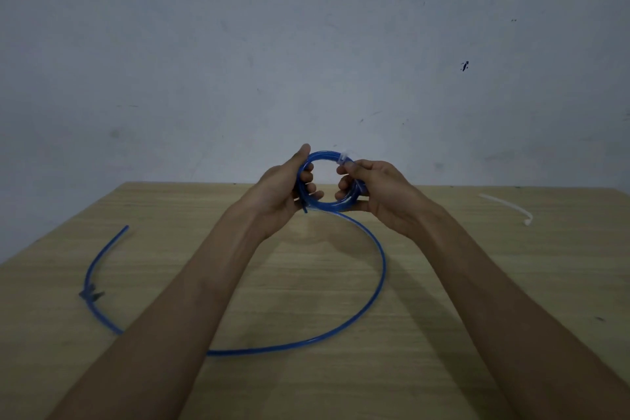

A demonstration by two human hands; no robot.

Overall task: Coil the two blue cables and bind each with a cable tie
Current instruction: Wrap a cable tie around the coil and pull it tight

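Observation:
A small coil of blue cable (324, 156) is held upright above the far part of the wooden table (477, 283). My left hand (283, 191) grips the coil's left side. My right hand (378, 194) holds its right side, fingertips pinching a white cable tie (343, 158) wrapped around the coil's top right. A second blue cable (371, 293) lies loose on the table in a wide curve, passing under my left forearm to an end at the left (124, 230). A dark bit (91, 295) sits on it at the left.
Another white cable tie (508, 206) lies on the table at the far right. A grey wall (306, 44) rises straight behind the table's far edge. The table's left edge slants near the loose cable's end.

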